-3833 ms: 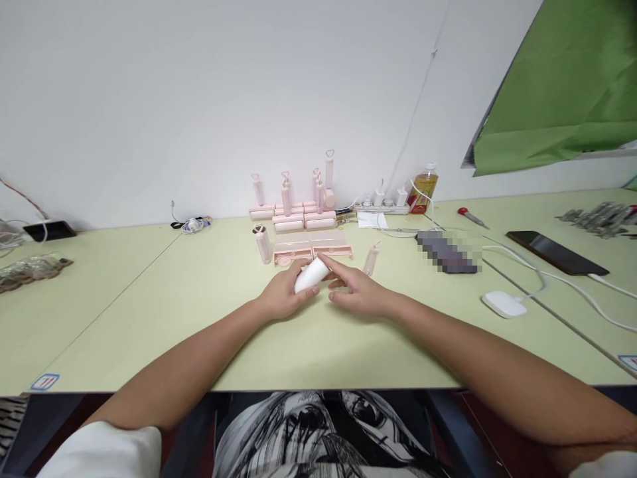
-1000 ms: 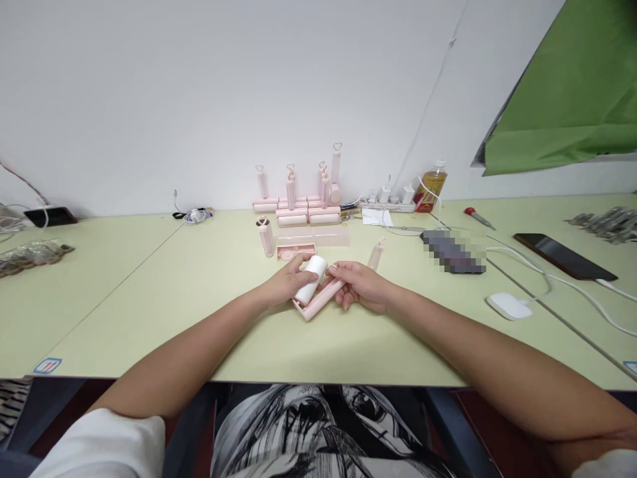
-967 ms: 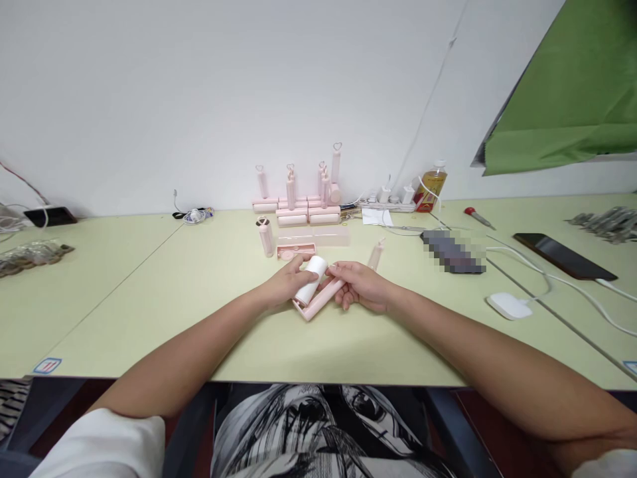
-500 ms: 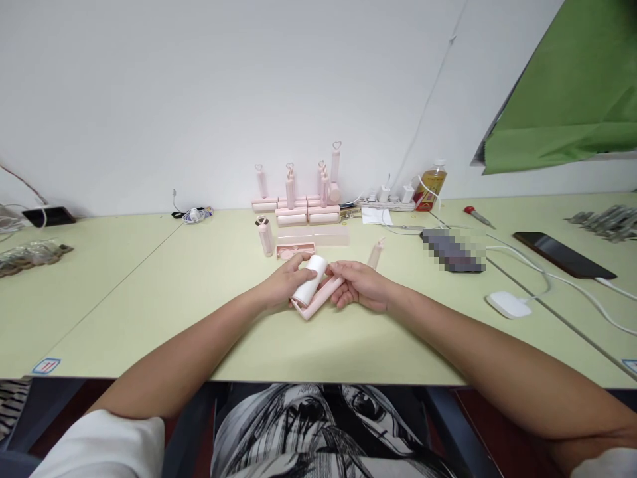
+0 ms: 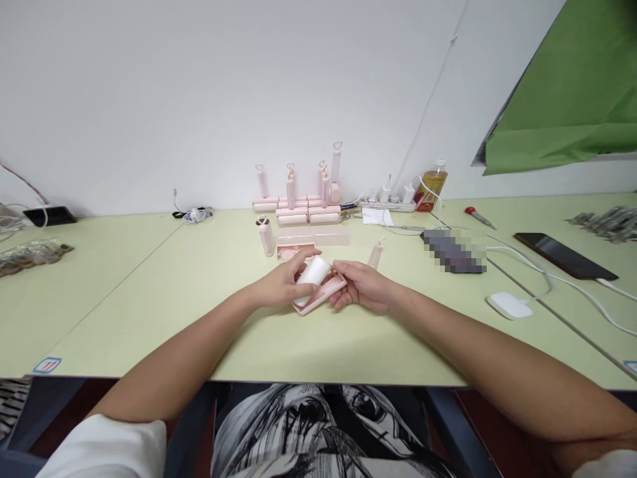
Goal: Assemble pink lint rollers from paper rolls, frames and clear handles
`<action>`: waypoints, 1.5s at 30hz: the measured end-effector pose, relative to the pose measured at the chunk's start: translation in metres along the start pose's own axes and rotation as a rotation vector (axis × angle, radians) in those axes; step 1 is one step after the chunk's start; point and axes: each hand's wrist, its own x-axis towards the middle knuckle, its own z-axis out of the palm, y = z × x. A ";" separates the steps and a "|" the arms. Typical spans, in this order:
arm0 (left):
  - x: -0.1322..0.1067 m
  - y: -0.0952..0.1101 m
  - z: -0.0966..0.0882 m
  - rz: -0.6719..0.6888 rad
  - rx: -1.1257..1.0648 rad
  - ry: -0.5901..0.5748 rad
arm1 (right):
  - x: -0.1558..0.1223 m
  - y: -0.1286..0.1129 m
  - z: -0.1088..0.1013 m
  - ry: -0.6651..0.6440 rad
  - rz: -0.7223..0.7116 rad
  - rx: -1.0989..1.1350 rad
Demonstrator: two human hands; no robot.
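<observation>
The left hand (image 5: 279, 287) gripped the white roll (image 5: 309, 275), half seated in the pink cover (image 5: 326, 292) that the right hand (image 5: 363, 291) clasped, not yet closed.

No text can be read; the bottle's (image 5: 430, 187) label is too blurred.

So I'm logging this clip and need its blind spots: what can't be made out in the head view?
- White roll: its near end, covered by the left hand.
- Pink tray: whether the roll is seated in it; the fingers hide the joint.
- Pixelated patch: blurred, unidentifiable.
- Bottle: label too small to read.
- Metal parts: cut off by the right edge.
</observation>
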 end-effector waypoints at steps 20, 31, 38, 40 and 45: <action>-0.005 0.009 -0.003 0.183 0.375 -0.037 | 0.002 0.004 -0.003 0.004 -0.083 -0.147; -0.003 0.014 0.002 0.103 0.541 -0.009 | 0.005 0.011 -0.004 -0.045 -0.138 -0.250; -0.002 0.013 0.004 0.129 0.539 -0.011 | 0.003 0.008 -0.002 -0.050 -0.146 -0.308; -0.002 0.014 0.005 0.153 0.544 -0.005 | 0.002 0.008 -0.001 -0.059 -0.172 -0.330; -0.003 0.018 0.004 0.190 0.532 -0.011 | 0.003 0.008 0.002 -0.022 -0.206 -0.352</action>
